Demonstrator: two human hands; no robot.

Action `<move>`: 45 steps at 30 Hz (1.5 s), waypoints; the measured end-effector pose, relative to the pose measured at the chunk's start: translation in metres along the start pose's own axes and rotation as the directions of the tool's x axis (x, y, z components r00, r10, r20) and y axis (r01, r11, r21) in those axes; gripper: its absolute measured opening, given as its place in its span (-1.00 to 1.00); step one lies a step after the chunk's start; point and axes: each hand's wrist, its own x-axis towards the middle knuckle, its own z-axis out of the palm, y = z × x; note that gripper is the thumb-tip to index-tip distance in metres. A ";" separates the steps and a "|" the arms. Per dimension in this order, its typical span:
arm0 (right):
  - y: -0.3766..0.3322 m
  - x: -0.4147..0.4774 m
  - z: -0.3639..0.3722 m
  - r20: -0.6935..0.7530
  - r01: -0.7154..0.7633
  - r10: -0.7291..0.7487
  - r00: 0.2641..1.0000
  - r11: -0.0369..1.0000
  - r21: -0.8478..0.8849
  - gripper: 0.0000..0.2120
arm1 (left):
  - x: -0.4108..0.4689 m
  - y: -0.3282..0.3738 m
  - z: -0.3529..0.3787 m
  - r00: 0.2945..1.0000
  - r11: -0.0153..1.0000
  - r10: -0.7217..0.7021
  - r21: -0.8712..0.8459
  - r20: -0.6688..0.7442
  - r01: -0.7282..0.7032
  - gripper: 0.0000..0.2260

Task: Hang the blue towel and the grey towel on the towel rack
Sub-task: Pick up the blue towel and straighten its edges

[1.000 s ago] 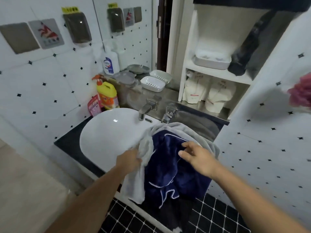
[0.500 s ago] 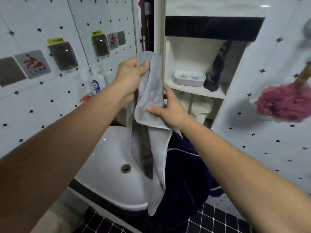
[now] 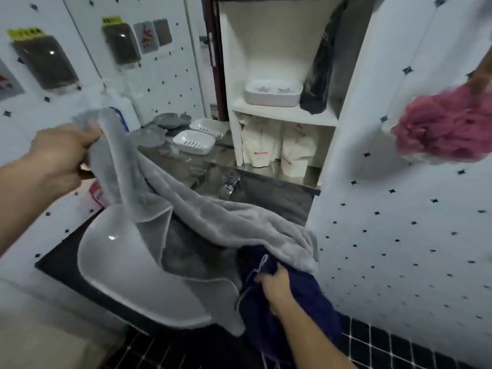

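grey towel (image 3: 202,219) | left hand (image 3: 61,153) clutching corner, lowered | right hand (image 3: 277,286) now gripping blue towel (image 3: 290,310)

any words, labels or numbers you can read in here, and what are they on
None can be read.
Yellow labels above the wall dispensers: dark marks, too blurred.
Wall stickers: a red figure, no legible words.
White pouches on the lower shelf: small red labels, too small to read.
Bottle behind the grey towel: label mostly hidden.

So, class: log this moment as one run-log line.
left hand: gripping grey towel | right hand: gripping blue towel | both towels over sink | rack: unseen
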 end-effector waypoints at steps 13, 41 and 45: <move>-0.110 -0.182 -0.133 -0.070 0.564 -0.676 0.734 0.548 0.618 -0.69 | -0.120 -0.130 0.098 0.682 0.600 -0.390 0.733 0.619 -0.321 -0.80; -0.012 -0.257 -0.281 -0.425 0.946 -0.883 0.201 0.288 -0.151 -0.66 | -0.263 0.086 0.256 0.610 0.878 0.428 -0.149 0.667 -0.454 -0.80; 0.010 -0.260 -0.315 -0.396 0.955 -0.869 0.297 0.283 0.094 -0.50 | -0.287 0.016 0.275 0.576 0.933 0.268 -0.059 0.772 -0.355 -0.88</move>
